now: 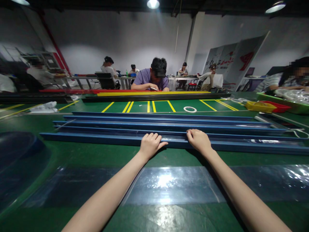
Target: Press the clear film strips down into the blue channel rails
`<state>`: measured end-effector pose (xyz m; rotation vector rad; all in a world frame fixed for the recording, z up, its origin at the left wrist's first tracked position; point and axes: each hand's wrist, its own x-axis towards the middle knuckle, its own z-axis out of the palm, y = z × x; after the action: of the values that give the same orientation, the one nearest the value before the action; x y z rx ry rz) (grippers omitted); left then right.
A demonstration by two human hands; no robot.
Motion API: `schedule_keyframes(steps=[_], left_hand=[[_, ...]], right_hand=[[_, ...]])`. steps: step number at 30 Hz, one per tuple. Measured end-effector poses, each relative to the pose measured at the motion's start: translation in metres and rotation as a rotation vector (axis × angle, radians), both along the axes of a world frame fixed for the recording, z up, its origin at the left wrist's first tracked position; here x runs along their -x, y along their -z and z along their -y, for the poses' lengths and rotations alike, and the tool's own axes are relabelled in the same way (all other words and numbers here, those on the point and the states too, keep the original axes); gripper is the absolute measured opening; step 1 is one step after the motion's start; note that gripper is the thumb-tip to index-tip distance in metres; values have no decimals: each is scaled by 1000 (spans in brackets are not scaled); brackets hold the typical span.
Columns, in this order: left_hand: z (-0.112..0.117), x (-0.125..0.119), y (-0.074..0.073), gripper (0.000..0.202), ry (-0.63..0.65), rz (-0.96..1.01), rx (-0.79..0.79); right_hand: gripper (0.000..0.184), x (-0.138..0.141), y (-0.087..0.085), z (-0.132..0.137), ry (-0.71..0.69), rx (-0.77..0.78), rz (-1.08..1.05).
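Several long blue channel strips lie side by side across the green table. My left hand [151, 145] is on the front wall of the nearest blue channel strip [96, 139], fingers curled over its edge and thumb stretched to the right along it. To the right, my right hand [200, 140] holds the same strip, with its fingers bent over the wall into the channel; the fingertips are partly hidden. Between my forearms and beyond them on both sides, a clear plastic sheet strip [166, 185] lies flat, reflecting the lamp light.
A coil of clear blue-tinted strip [19, 161] is at the left. Yellow strips [154, 93] and black strips [145, 97] lie farther off, by a co-worker [147, 77]. A white ring [190, 109], a yellow tray [260, 107] and a green bin [296, 108] are also there.
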<state>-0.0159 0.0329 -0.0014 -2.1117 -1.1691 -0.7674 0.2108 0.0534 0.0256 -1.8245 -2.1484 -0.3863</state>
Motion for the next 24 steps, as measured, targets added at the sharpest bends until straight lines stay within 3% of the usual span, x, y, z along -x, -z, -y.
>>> schedule_keyframes(steps=[12,24], left_hand=[[-1,1,-1,45,-13,30,-2],[-1,2,-2,47,-34,29,114]], right_hand=[[36,0,0,-1,9,-1,1],[35,1,-1,0,5,16,-21]])
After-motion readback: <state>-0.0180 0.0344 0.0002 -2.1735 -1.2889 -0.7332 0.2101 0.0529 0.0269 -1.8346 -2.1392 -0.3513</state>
